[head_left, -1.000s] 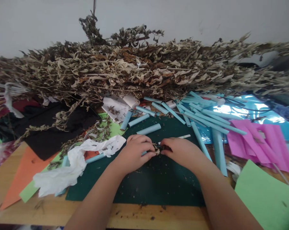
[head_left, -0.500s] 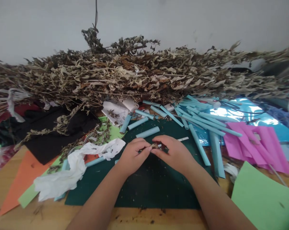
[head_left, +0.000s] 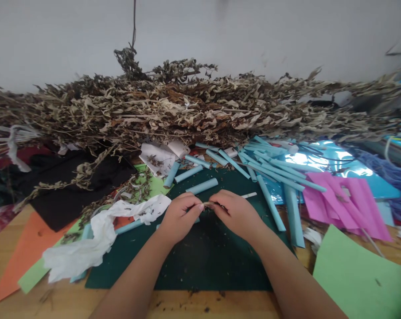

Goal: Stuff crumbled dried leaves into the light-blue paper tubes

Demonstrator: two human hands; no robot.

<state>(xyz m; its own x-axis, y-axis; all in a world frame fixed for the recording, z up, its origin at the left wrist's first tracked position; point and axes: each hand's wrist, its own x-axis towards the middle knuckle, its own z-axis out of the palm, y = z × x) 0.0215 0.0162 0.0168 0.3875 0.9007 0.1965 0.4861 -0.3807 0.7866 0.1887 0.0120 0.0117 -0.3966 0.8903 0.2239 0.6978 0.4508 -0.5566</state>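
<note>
Over a dark green mat [head_left: 213, 261], my left hand [head_left: 182, 217] and my right hand [head_left: 236, 215] face each other with closed fingertips. Both pinch a small piece of dried plant [head_left: 207, 204], brownish and thin, stretched between the thumbs. Most of it is hidden by my fingers. Just beyond the hands a rolled light blue paper tube [head_left: 202, 186] lies on the mat. A thin white stick [head_left: 249, 195] lies beyond my right hand. Crumpled white tissue [head_left: 100, 235] is to the left of my left hand.
Dried leafy stalks [head_left: 173, 106] are heaped along the wall. More blue paper tubes [head_left: 273, 164] pile up at the right, near pink paper [head_left: 346, 208] and green paper [head_left: 360, 274]. Black cloth-like material [head_left: 64, 190] and orange paper [head_left: 30, 252] lie left. Plant crumbs dot the wooden table [head_left: 177, 305].
My hands have drawn slightly closer, with the right fingers curling tighter over the plant piece. The view has shifted a little.
</note>
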